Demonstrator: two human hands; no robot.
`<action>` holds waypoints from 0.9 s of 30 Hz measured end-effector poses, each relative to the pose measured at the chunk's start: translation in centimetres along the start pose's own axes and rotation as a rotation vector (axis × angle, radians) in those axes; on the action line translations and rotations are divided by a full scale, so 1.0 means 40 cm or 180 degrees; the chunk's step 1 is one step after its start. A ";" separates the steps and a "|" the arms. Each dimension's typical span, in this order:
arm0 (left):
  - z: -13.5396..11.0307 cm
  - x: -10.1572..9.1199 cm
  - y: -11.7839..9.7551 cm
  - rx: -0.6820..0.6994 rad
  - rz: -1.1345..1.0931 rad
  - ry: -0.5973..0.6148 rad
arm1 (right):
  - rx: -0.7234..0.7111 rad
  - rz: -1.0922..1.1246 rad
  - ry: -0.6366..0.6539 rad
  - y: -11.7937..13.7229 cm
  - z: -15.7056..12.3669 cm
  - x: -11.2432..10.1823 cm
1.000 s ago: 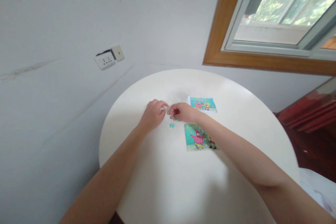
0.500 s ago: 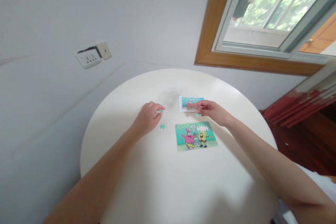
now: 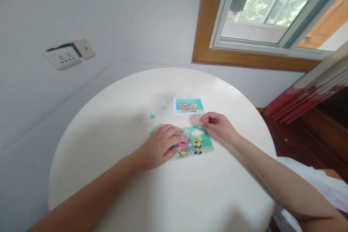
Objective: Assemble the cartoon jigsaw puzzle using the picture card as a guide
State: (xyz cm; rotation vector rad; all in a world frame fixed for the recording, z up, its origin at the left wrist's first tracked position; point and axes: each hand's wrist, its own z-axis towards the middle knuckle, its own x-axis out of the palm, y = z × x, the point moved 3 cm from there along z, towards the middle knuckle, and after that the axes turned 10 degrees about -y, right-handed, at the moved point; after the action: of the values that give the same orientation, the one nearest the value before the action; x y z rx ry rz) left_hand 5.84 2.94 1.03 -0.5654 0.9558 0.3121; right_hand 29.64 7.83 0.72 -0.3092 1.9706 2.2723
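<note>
A jigsaw puzzle [image 3: 201, 148] with cartoon figures on a teal background lies on the white round table, with a gap of white near its upper right. My left hand [image 3: 161, 145] rests over the puzzle's left part, fingers spread and holding nothing. At the puzzle's upper right edge, my right hand [image 3: 214, 125] has thumb and fingertips pinched together on a small puzzle piece, mostly hidden by the fingers. A loose teal puzzle piece [image 3: 152, 116] lies beyond my left hand. Another bit of teal [image 3: 152, 133] shows beside its knuckles, partly covered.
A printed reference picture [image 3: 189, 106] of the same scene lies behind the puzzle on the table [image 3: 174, 195]. Past the table's far edge is a wall with a socket [image 3: 63, 57] and a wood-framed window [image 3: 244, 61]. A red and white curtain [image 3: 288, 107] hangs at right.
My left hand has let go of a teal piece and moved right onto the puzzle, opening out. My right hand has come back from the reference picture to the puzzle's top edge. The view has shifted.
</note>
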 end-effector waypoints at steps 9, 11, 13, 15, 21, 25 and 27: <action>-0.016 0.038 -0.009 0.0260 0.0275 0.0230 | 0.0066 -0.0024 0.0074 -0.015 -0.009 0.007; -0.018 0.045 -0.006 0.0222 0.0304 0.0298 | -0.0003 -0.0206 0.0081 -0.025 -0.013 0.015; -0.018 0.049 -0.004 0.0192 0.0305 0.0341 | -0.0168 -0.0447 0.0106 -0.029 -0.018 0.026; -0.017 0.050 -0.005 0.0162 0.0280 0.0359 | -0.0416 -0.0705 0.0149 -0.023 -0.023 0.034; -0.013 0.047 -0.011 0.0145 0.0310 0.0417 | -0.0969 -0.1124 0.0088 0.010 -0.021 0.024; -0.013 0.046 -0.012 0.0138 0.0239 0.0309 | -0.1049 -0.1214 0.0023 0.014 -0.012 0.003; -0.014 0.046 -0.011 0.0120 0.0176 0.0261 | -0.1058 -0.1234 0.0065 0.012 -0.010 -0.002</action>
State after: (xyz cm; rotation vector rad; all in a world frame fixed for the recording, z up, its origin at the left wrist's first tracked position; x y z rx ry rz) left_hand 6.68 2.28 -0.62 -0.5210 1.0558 0.3216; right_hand 29.65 7.38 1.17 -0.6812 1.3783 2.3216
